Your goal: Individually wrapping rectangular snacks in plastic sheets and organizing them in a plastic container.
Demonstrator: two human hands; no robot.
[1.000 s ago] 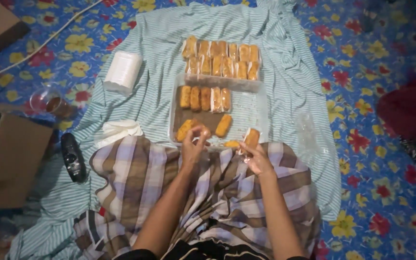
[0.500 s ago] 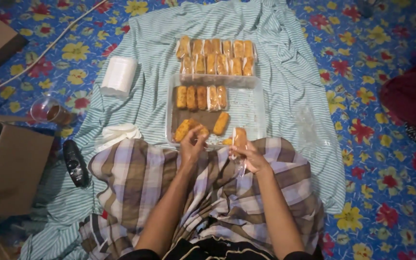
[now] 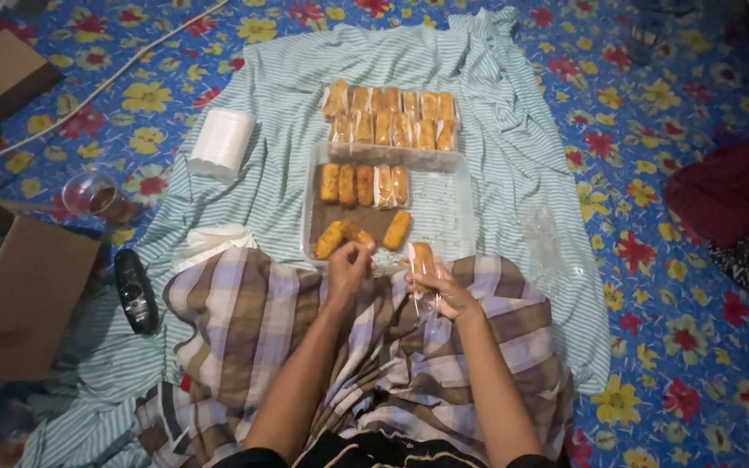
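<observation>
My left hand (image 3: pixel 349 264) reaches to the near edge of a clear plastic tray (image 3: pixel 444 208) and pinches a golden fried roll (image 3: pixel 358 233) lying there. My right hand (image 3: pixel 438 289) holds another fried roll (image 3: pixel 423 257) upright inside a thin clear plastic wrapper, just in front of the tray. On the tray lie a row of several rolls (image 3: pixel 364 184) and a loose roll (image 3: pixel 397 230). Beyond it sits a block of several wrapped rolls (image 3: pixel 390 116) in two rows.
Everything rests on a striped green cloth (image 3: pixel 279 95) over a blue flowered mat. A white stack of wrappers (image 3: pixel 221 143), a plastic cup (image 3: pixel 95 193), a black remote-like object (image 3: pixel 134 290), cardboard boxes (image 3: pixel 23 299) lie left. Clear bags (image 3: pixel 548 243) and a dark red cloth (image 3: pixel 734 191) lie right.
My left hand has stayed at the tray's near edge on a roll. My right hand, with its wrapped roll, has shifted slightly left toward my left hand.
</observation>
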